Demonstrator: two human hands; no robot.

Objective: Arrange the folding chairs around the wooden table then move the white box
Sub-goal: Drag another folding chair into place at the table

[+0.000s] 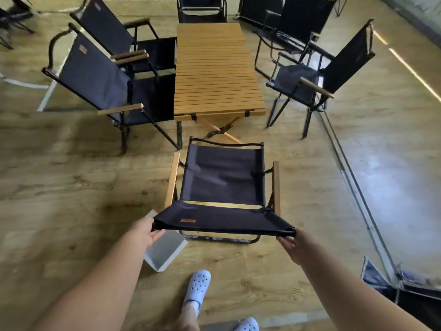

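Black fabric chair (224, 187) at 6 o'clock of the slatted wooden desk (214, 68), seat facing it, backrest top edge toward the camera. Chair's rear floor bar mostly hidden under the backrest; desk legs only partly seen below the near end. White box (164, 249) on the floor at 7 o'clock of that chair, its upper corner covered by the left hand (146, 231) and the backrest corner. Left hand at the left corner of the backrest top, fingers curled on the edge, thumb side hidden behind fabric. Right hand (292, 244) at the right corner, fingers bent under the edge; how firm the grip is, cannot tell, fingertips hidden. Both forearms reach forward, bare, cut off at the bottom. Two chairs (100, 75) at 9 o'clock of the desk, overlapping. Two more (317, 75) at 3 o'clock, motion-blurred. One chair (201, 8) at 12 o'clock, cut off by the top edge. White clogs (198, 285) at the bottom, second one half out of frame.
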